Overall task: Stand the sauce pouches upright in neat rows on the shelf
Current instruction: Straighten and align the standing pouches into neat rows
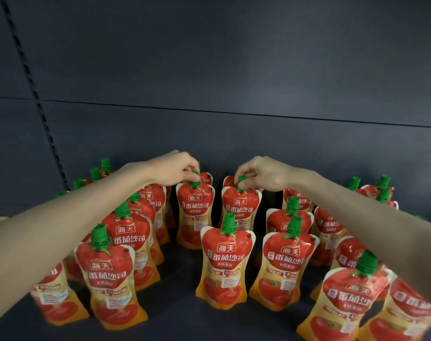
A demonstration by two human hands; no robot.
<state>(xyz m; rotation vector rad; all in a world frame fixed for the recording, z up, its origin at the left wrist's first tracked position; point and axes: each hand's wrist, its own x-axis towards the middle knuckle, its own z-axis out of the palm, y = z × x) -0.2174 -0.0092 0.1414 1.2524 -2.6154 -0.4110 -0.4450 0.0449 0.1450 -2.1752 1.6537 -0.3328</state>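
The left hand [175, 171] has its fingers [192, 168] pinched round the green cap [196, 174] of one tomato sauce pouch, the left-held pouch [194, 212]. The right hand [261, 175] pinches the cap of the right-held pouch [240, 210] in the same way. Both pouches stand upright on the dark shelf [175, 267], side by side with a narrow gap between them, towards the back of the middle rows. The other pouches [224, 267] stand in rows running front to back on either side.

The pouches look like soft, glossy film filled with sauce, so the weight probably sits low and the body would buckle or slip under a squeeze. The hard cap and spout seem the surest hold. Lifted there, a pouch should hang straight and settle on its flat base, though a nudge could tip it into its neighbours.
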